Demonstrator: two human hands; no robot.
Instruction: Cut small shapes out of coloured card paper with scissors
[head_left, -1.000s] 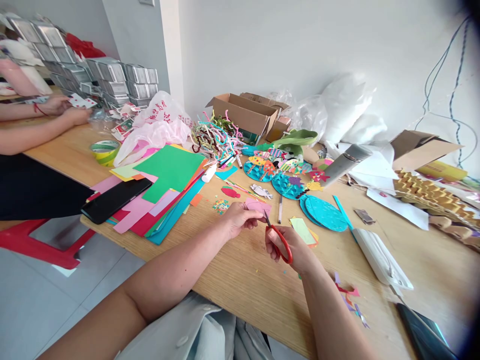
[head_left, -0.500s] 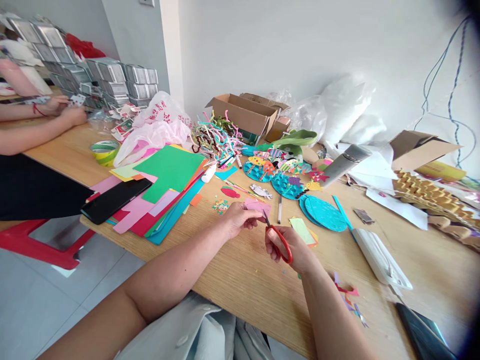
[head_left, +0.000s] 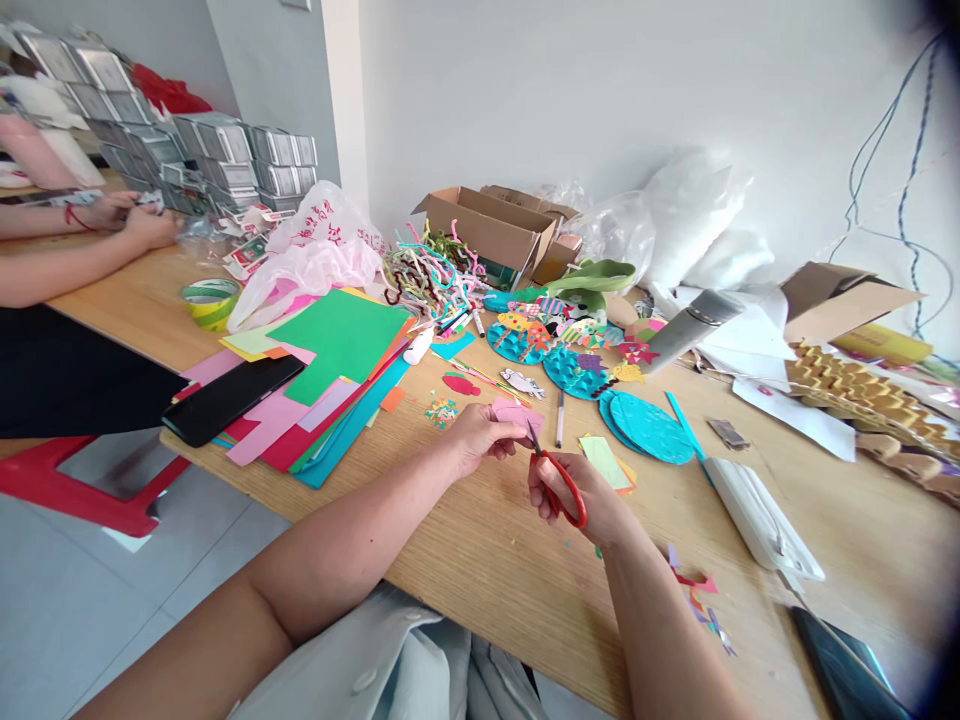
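Between the fingers of my left hand (head_left: 484, 440) is a small piece of pink paper (head_left: 517, 412), held above the table. My right hand (head_left: 581, 492) grips red-handled scissors (head_left: 571, 495), whose dark blades point up and left at the paper's right edge. Just beyond lie a red paper fish (head_left: 460, 384), a white fish cutout with drawn lines (head_left: 523, 382) and a pen (head_left: 560, 418). Small paper bits (head_left: 442, 412) are heaped left of the paper. Light green paper pieces (head_left: 604, 462) lie to the right of the scissors.
Coloured sheets (head_left: 345, 335) with a black phone (head_left: 232, 400) on top are at left. Blue discs (head_left: 649, 427), a metal flask (head_left: 694, 325) and a white power strip (head_left: 765, 515) stand or lie at right. A co-worker's hands (head_left: 142, 222) hold cards at far left.
The pink paper and scissors have barely shifted; the blades stay at the paper's edge. At far left, the co-worker's hands have come closer together around the cards.
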